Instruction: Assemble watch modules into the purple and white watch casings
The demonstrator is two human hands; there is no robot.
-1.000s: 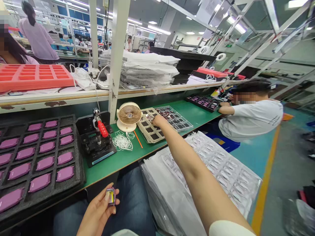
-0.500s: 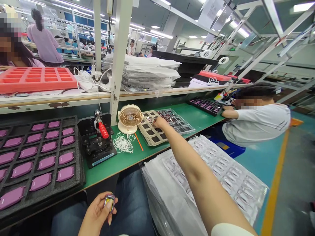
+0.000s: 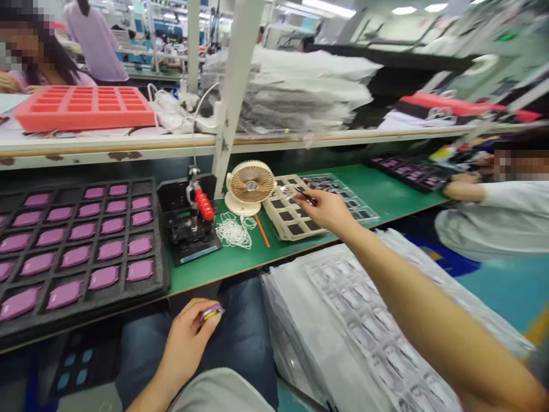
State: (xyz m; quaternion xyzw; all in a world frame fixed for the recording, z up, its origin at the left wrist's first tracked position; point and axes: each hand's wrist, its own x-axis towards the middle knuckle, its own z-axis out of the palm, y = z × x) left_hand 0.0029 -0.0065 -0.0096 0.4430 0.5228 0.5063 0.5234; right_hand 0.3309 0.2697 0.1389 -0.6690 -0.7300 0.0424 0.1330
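Over my lap, my left hand (image 3: 186,332) pinches a small purple watch-like case (image 3: 213,312) with yellow on its inner side, tilted nearly edge-on. My right hand (image 3: 329,209) reaches out above a beige compartment tray (image 3: 281,230) and is closed on dark tweezers (image 3: 306,197). The tweezers point toward small shiny parts (image 3: 283,190) at the tray's far side; whether their tips hold anything is too small to see. Dark square pieces lie in the tray's other pockets. A clear tray (image 3: 366,216) with small dark reddish parts lies just beyond my right hand.
A black foam tray (image 3: 160,257) of purple cases fills the bench's left. Beside it stand a red-handled toggle press (image 3: 205,205), a fan (image 3: 251,186), white cord (image 3: 235,230) and an orange stick (image 3: 262,230). Bagged trays (image 3: 300,309) are stacked below my right arm. A co-worker (image 3: 514,197) sits at right.
The view has turned and moved closer to the bench. My left hand has tilted the case from facing me to nearly edge-on. My right hand stays over the beige tray, its tweezers now plainly visible.
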